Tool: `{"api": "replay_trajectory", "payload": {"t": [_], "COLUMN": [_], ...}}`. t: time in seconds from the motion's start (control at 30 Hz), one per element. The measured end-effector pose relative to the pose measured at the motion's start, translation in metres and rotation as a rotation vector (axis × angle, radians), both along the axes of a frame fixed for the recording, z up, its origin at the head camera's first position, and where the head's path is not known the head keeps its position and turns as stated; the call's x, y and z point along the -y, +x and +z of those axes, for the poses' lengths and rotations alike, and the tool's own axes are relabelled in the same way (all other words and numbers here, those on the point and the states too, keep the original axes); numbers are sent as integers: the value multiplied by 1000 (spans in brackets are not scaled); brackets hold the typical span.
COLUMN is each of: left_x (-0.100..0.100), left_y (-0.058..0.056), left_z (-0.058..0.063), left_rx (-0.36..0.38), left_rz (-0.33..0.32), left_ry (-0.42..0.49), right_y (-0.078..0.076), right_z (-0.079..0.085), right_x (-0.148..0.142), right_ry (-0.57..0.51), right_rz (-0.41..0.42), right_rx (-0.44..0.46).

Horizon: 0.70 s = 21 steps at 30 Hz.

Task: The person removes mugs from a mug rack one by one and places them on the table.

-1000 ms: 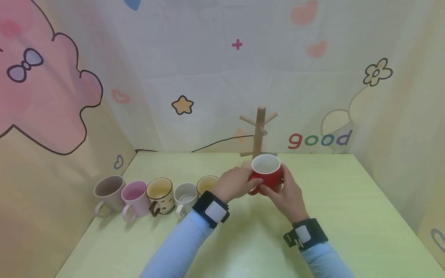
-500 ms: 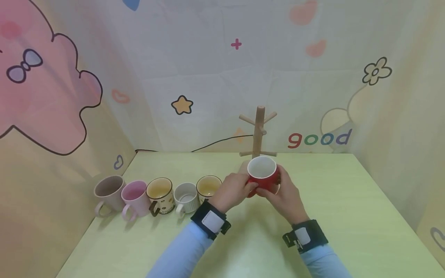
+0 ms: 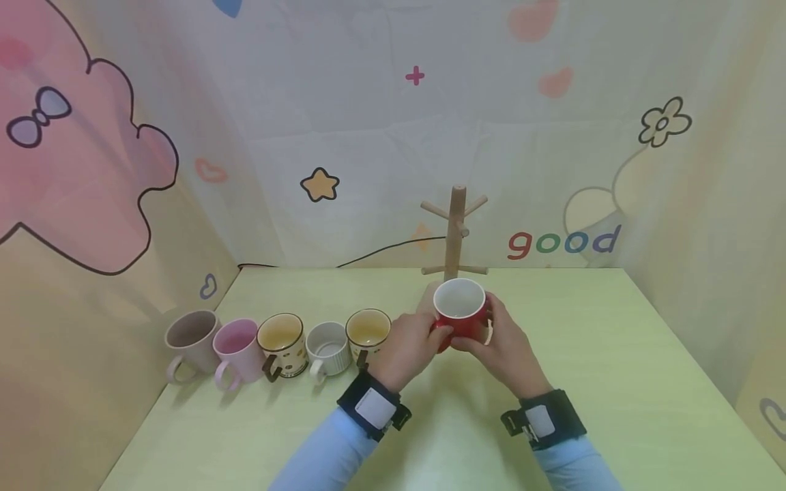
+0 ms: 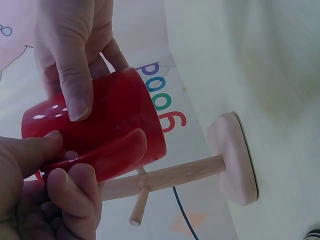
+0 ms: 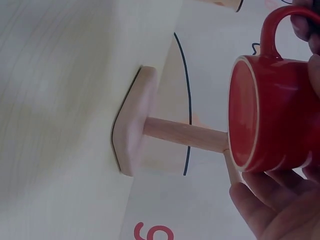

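Observation:
A red mug [image 3: 463, 327] with a white inside is held up in front of the wooden mug tree [image 3: 454, 232], its rim facing up. My left hand [image 3: 405, 348] pinches the mug's handle [image 4: 117, 152] between thumb and fingers, at the mug's left side. My right hand [image 3: 506, 348] holds the mug's body from the right, with the thumb on the near side. In the right wrist view the mug's underside [image 5: 244, 115] shows, raised off the table beside the tree's post [image 5: 187, 135]. Bare pegs stick out of the post.
To the left stands a row of mugs: a grey-brown mug [image 3: 193, 341], a pink mug [image 3: 239, 351], a spotted yellow mug [image 3: 285, 348], a white ribbed mug [image 3: 329, 351] and another yellow mug [image 3: 368, 331]. The pale table [image 3: 614, 354] meets a printed cloth backdrop [image 3: 356, 82] behind.
Both hands have brought the red mug slightly left and down, a little nearer to me. The grip on handle and body stays the same, and the row of mugs has not moved.

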<state>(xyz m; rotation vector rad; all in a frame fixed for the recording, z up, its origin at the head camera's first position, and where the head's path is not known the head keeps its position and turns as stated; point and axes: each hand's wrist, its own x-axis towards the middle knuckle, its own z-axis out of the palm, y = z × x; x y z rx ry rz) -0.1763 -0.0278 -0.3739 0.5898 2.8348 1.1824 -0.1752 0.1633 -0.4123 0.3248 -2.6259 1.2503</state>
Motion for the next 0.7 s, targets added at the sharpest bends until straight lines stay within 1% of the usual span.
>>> {"api": "replay_trajectory", "payload": {"t": [0.13,0.2,0.33,0.53,0.6,0.7], "left_x": [-2,-2,-3,-3,-2,-1], "left_y": [4,5,8,7,7,7], "left_z": [-2,-3,-7,-20,-24,-31], "left_rx": [-46,-55,-49,-85,-81,-43], "left_rz": [40,66,118,163,174,205], "left_ry": [-11,-18,-23,-37,-39,-29], "right_y": [1,1,3,7,8,9], "right_z": [-1,-2,0,7,7,6], "right_x": [-5,-9,-17,-23,-24,-25], "right_ry": [50,85,164,288,318,341], "right_rz": [-21,-40,-72,-108,-115,-115], "right_rx": [-1,9,65,169,197,228]}}
